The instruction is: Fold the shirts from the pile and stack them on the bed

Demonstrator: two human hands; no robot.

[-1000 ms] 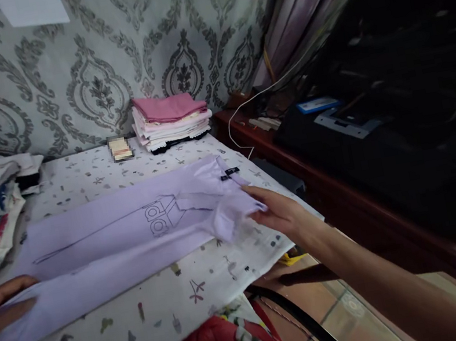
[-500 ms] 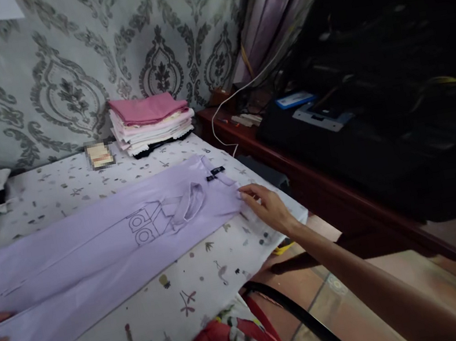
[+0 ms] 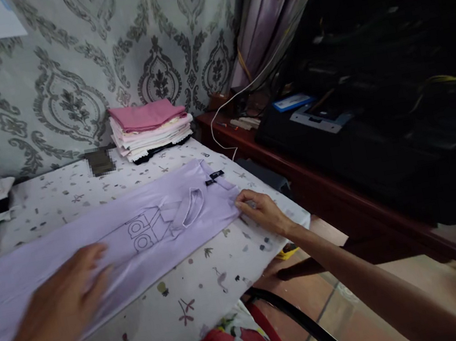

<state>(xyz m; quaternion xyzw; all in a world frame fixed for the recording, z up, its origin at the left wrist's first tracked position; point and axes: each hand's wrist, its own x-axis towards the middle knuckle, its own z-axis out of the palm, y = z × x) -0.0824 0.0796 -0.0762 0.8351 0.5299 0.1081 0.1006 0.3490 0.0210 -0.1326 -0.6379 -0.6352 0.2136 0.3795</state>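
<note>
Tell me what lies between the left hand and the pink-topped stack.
The lilac shirt, then a strip of patterned cloth, in the head view.

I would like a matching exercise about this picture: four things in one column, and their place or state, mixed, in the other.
Things:
1. lilac T-shirt
2. left hand
3. right hand
4. stack of folded clothes

Place or state:
A. fingertips at the T-shirt's end, near the black label
B. near the patterned wall, with a pink piece on top
C. laid out on the printed cover
D. blurred, thumb apart from the fingers

Pairs: 1-C, 2-D, 3-A, 4-B
</note>
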